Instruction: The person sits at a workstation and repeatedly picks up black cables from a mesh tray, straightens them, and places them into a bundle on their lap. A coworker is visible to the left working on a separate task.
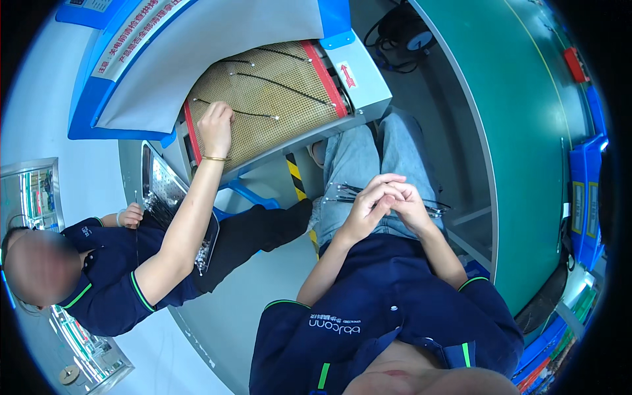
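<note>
1. My left hand [368,207] and right hand [409,205] meet just right of the frame's center, fingers overlapping and curled together above my lap. I cannot tell whether either is pinching anything between the fingertips.

2. Black cables [437,211] with pale ends lie across my light blue jeans [349,155], passing under my joined hands and showing on both sides of them, a looped end to the right.

3. At the upper left, a co-worker's bare hand [216,122], a gold-toned bangle at the wrist, reaches over a tan mesh belt [263,135] edged in red. More black cables with white ends are spread on it, one of them just beside those fingers.

4. The co-worker's other hand [130,216] is at the left, near a perforated metal tray [164,172] holding a heap of dark cables.

5. A green tabletop [513,131] fills the right side of the frame, with blue bins [582,204] along its far edge. Black-and-yellow tape [296,176] marks the floor near the center.
</note>
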Available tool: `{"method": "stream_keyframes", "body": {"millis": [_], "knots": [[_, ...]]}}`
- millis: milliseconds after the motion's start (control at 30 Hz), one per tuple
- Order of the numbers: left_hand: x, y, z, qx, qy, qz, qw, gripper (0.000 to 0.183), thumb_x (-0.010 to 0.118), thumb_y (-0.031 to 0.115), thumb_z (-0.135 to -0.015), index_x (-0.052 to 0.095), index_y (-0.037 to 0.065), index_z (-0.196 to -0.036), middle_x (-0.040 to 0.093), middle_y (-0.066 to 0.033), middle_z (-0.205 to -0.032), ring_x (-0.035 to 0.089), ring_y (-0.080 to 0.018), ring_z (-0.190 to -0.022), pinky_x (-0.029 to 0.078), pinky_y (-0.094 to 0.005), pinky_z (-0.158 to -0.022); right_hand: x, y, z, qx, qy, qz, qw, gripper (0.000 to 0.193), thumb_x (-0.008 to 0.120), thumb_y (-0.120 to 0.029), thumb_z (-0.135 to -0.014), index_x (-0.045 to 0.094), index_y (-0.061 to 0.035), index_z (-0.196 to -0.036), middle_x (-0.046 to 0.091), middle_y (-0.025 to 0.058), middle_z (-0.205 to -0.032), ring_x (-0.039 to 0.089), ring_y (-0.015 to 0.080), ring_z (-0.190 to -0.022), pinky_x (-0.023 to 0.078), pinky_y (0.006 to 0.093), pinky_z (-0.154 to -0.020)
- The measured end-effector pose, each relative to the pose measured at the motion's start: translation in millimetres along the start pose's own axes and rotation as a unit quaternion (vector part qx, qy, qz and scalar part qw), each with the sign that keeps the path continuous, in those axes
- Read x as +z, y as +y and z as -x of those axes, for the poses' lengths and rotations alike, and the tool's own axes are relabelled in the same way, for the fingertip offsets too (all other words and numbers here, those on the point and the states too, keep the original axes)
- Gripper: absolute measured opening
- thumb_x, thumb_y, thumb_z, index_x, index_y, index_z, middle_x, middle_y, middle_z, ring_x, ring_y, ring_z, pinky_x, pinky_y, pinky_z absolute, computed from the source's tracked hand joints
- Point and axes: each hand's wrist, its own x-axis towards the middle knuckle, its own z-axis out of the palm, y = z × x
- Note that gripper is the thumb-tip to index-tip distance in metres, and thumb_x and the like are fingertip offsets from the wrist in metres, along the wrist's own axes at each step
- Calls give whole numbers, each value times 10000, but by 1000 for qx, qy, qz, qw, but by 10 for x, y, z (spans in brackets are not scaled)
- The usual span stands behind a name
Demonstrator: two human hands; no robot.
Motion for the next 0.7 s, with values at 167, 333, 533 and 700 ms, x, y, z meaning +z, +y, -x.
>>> {"method": "stream_keyframes", "body": {"millis": [167, 333, 533, 700], "knots": [[-2, 12, 18, 20, -6, 9, 1000, 365, 420, 345, -992, 611, 38, -941, 539, -185, -1235, 550, -201, -1022, 442, -300, -835, 26, 16, 6, 15, -5, -41, 999, 151, 648, -185, -891, 642, -34, -887, 587, -13, -761, 525, 60, -680, 427, 213, -623], [-20, -33, 0, 66, 4, -13, 998, 368, 398, 327, -1000, 611, 28, -973, 535, -184, -1237, 541, -215, -1048, 427, -324, -882, 41, 0, -8, 27, -2, -33, 999, 149, 645, -181, -893, 645, -33, -880, 590, -14, -762, 526, 57, -681, 423, 208, -626], [-132, -221, 97, 8, 36, -45, 998, 320, 387, 244, -1010, 540, 6, -1161, 514, -154, -1268, 527, -202, -1101, 408, -325, -950, -133, -112, -65, 94, -18, 120, 988, 187, 615, -202, -915, 654, -20, -922, 610, -16, -768, 530, 37, -700, 427, 201, -634], [-448, -468, 346, -111, 155, 11, 982, 223, 484, 144, -979, 535, 1, -1142, 598, -112, -1131, 561, -175, -1077, 420, -313, -963, -457, -118, -59, 106, 61, 452, 884, 182, 625, -182, -863, 650, -4, -884, 603, 47, -711, 524, 104, -655, 418, 277, -613]]}}
